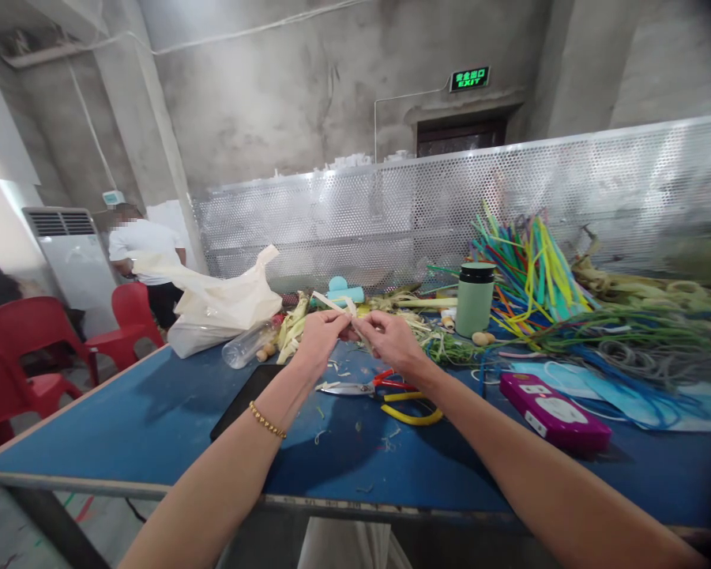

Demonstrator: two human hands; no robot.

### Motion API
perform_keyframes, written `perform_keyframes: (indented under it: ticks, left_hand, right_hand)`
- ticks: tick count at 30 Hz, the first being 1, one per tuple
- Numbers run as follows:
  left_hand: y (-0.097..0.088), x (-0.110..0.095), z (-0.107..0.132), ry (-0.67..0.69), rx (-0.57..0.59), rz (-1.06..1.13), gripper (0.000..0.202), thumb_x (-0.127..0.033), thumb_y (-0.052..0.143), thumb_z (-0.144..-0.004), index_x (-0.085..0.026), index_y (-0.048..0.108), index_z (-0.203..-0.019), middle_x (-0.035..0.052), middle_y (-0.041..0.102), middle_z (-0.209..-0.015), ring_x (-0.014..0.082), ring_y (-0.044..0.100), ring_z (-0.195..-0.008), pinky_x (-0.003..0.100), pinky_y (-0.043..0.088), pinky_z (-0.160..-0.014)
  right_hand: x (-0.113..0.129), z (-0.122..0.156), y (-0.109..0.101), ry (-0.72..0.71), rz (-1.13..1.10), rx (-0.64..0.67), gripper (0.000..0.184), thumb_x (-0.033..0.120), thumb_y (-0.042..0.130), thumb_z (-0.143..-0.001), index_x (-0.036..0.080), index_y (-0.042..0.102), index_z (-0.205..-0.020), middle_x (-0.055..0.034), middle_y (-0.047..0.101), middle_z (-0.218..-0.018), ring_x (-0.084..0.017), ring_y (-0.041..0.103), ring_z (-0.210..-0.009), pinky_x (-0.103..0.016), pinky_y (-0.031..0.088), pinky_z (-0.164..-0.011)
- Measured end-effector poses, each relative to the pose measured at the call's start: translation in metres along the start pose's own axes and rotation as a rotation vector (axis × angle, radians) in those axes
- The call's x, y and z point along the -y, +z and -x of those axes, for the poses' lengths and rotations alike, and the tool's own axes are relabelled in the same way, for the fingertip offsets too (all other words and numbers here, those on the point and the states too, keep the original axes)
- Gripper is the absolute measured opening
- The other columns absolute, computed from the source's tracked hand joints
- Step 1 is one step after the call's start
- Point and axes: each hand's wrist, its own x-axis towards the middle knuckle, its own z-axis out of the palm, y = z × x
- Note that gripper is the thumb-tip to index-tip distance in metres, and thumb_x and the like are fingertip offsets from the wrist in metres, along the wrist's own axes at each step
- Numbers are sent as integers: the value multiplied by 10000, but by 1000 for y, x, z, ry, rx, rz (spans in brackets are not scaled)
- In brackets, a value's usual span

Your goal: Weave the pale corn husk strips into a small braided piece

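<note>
- The left hand [320, 336] and the right hand [394, 340] meet above the blue desk [154, 427]. Each is closed in a fingertip pinch on the same pale leaf strip [335, 303], which hangs in the air between them, over the scissors [355, 387].
- The strip looks thin, flat, dry and fibrous. Pulled too hard or creased sharply, it would likely split along its grain or tear at a pinch.
- A slack pinch could drop it among the pale scraps [332, 367] on the desk, where it would be hard to pick out.
- The scissors, with steel blades and red handles, lie just under the hands beside the yellow-handled pliers [411, 411]. A lowered wrist could catch the blade tips.
- A smooth, round green flask [475, 300] stands upright near the right hand, and a sweeping forearm might tip it.
- The desk surface is matte and flat; the coloured strips [533, 269] behind the flask are narrow and glossy.
</note>
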Motion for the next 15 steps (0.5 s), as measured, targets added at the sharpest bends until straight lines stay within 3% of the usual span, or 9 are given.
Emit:
perform_keyframes:
  ticks: [4, 5, 8, 11, 15]
  left_hand:
    - [-4, -1, -1, -29, 39, 44, 156, -279, 675, -646, -127, 682, -610, 36, 631, -565, 125, 544, -517, 269, 436, -584]
    - [-4, -1, -1, -28, 57, 51, 166, -286, 683, -642, -122, 682, -613, 39, 630, -570, 123, 540, -521, 268, 435, -584]
    - [-2, 2, 1, -10, 93, 46, 198, -300, 697, -641, -105, 671, -617, 43, 618, -577, 115, 523, -534, 257, 417, -576]
    - [1, 6, 1, -2, 104, 47, 209, -303, 700, -644, -98, 664, -633, 42, 611, -585, 106, 506, -537, 249, 398, -565]
    - [1, 9, 0, -21, 113, 46, 232, -320, 706, -635, -106, 634, -585, 38, 591, -556, 109, 497, -527, 252, 387, -550]
  right_hand:
    - [5, -7, -24, -94, 323, -317, 259, 363, 508, -848, 172, 622, -715, -50, 638, -717, -151, 532, -646, -272, 400, -643]
    - [5, -8, -28, -141, 374, -325, 234, 344, 514, -846, 173, 639, -746, -63, 653, -774, -162, 545, -691, -280, 404, -681]
    - [6, -9, -29, -216, 389, -142, 216, 318, 530, -840, 180, 666, -744, -74, 682, -841, -193, 578, -826, -302, 408, -774]
    - [6, -7, -23, -146, 224, 76, 200, 287, 518, -843, 173, 669, -779, -48, 687, -757, -165, 602, -717, -275, 435, -684]
    - [3, -4, -17, -65, 67, 139, 146, 237, 539, -811, 157, 661, -817, -14, 654, -631, -138, 592, -570, -254, 448, -587]
